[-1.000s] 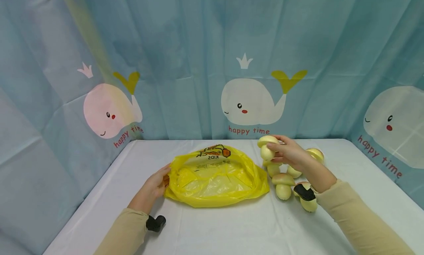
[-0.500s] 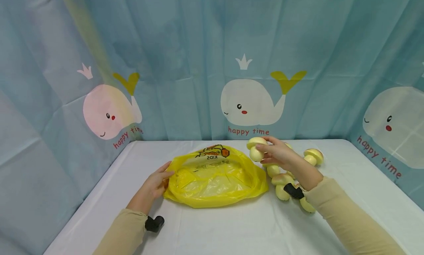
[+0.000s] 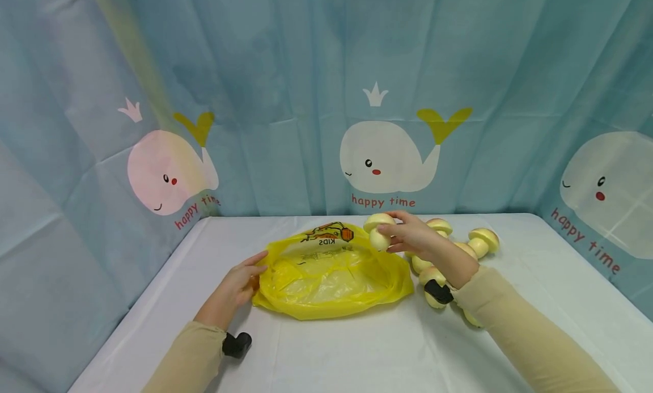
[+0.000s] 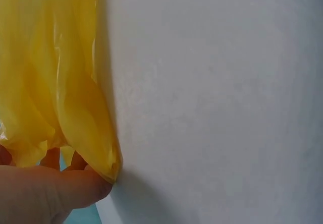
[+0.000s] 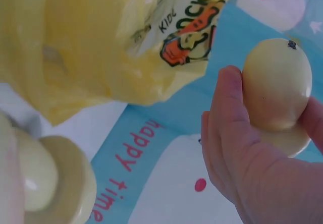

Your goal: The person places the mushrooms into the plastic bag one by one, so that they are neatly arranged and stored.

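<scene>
A yellow plastic bag (image 3: 331, 311) with an open mouth lies on the white table, a "KIDS" print on its back wall. My left hand (image 3: 237, 285) pinches the bag's left edge; in the left wrist view its fingers (image 4: 83, 186) are at the bag's corner, partly hidden by the plastic. In my right hand (image 3: 415, 235) is a toy mushroom (image 3: 380, 240), pale yellow with a rounded cap. The hand holds it upright by the stem, raised near the bag's right rear rim. In the right wrist view the mushroom's stem end (image 5: 277, 77) sits between fingers and thumb.
Several more toy mushrooms lie right of the bag, partly behind my right arm, one (image 3: 483, 243) standing out at the far right. Behind the table (image 3: 326, 359) hangs a blue curtain (image 3: 285, 126) with whale prints.
My right hand has moved left with the mushroom, from above the other mushrooms to the bag's right rear rim. The left hand has stayed at the bag's left edge.
</scene>
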Demonstrator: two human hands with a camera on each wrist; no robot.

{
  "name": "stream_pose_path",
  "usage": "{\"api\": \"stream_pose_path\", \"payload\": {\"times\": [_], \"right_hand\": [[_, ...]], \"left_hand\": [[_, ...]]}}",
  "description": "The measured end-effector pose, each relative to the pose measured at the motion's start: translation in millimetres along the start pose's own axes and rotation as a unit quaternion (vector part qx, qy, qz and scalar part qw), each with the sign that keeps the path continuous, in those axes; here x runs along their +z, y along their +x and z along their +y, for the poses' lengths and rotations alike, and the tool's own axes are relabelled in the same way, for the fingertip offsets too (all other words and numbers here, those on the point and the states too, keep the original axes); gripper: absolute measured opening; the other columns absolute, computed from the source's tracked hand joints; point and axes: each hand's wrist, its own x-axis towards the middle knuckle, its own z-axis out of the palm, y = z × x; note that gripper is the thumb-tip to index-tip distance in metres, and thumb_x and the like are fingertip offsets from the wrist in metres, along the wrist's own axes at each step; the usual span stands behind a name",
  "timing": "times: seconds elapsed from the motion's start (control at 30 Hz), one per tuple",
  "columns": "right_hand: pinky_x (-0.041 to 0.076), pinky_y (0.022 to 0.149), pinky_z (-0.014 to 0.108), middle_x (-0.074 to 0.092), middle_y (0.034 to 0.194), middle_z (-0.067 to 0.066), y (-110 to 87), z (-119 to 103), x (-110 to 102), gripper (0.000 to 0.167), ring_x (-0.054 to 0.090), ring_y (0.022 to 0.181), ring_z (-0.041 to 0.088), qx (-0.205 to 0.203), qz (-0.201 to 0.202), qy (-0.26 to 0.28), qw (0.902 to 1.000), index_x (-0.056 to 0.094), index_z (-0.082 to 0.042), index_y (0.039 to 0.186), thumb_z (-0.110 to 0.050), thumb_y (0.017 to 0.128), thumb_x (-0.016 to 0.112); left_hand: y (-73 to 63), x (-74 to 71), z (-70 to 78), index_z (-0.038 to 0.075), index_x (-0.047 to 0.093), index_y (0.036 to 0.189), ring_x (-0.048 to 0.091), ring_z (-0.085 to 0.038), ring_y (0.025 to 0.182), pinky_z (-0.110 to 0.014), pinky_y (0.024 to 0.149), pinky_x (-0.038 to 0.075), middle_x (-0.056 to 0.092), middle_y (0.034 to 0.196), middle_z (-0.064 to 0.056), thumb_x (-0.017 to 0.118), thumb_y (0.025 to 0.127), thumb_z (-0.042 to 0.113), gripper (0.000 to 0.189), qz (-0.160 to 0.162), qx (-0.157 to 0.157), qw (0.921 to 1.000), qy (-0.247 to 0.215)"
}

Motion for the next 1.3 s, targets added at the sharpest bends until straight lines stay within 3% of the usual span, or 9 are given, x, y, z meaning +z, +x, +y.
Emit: {"api": "stream_pose_path", "payload": {"times": [0.47,0.8,1.03,1.2,1.3], "right_hand": [[0.055,0.078,0.034,0.052,0.122,0.02,22.0,-4,38,0.06,0.06,0.081,0.02,0.021,-0.041,-0.011,0.9989,0.029,0.002,0.146,-0.015,0.097,0.06],[0.055,0.069,0.031,0.059,0.11,0.013,38.9,-6,71,0.057,0.058,0.08,0.023,0.04,-0.061,-0.04,0.9965,0.04,-0.001,0.14,-0.021,0.094,0.065],[0.055,0.076,0.033,0.059,0.112,0.014,47.2,-9,85,0.051,0.058,0.082,0.022,0.043,-0.073,-0.035,0.9958,0.043,0.001,0.138,-0.018,0.095,0.063],[0.055,0.079,0.034,0.06,0.11,0.015,58.0,-6,95,0.048,0.058,0.077,0.021,0.061,-0.085,-0.025,0.9942,0.043,0.002,0.137,-0.016,0.097,0.061],[0.054,0.08,0.035,0.06,0.106,0.014,65.3,-1,102,0.05,0.056,0.073,0.019,0.075,-0.087,-0.017,0.9933,0.042,0.002,0.139,-0.014,0.096,0.062]], "left_hand": [[-0.6,-5.7,-0.5,0.011,0.023,0.155,0.019,-0.03,0.141,-0.042,0.114,0.022,0.006,0.162,-0.013,0.041,0.101,-0.001,0.058,-0.047,-0.009,0.9989,-0.005],[-0.3,-7.9,-1.0,0.011,0.023,0.155,0.02,-0.029,0.141,-0.042,0.115,0.022,0.007,0.162,-0.012,0.041,0.101,-0.001,0.058,-0.048,-0.018,0.9985,-0.017],[-0.6,-5.5,0.4,0.012,0.021,0.156,0.019,-0.03,0.142,-0.042,0.115,0.021,0.006,0.162,-0.013,0.039,0.102,-0.002,0.058,-0.058,-0.014,0.998,-0.022],[-2.1,-7.2,-1.3,0.011,0.02,0.156,0.021,-0.031,0.141,-0.043,0.115,0.021,0.009,0.161,-0.016,0.039,0.103,0.002,0.057,-0.057,-0.006,0.998,0.029],[-4.5,-8.4,0.8,0.01,0.025,0.155,0.03,-0.031,0.135,-0.042,0.112,0.026,0.018,0.159,-0.019,0.042,0.103,0.005,0.055,-0.034,0.0,0.9958,0.085]]}}
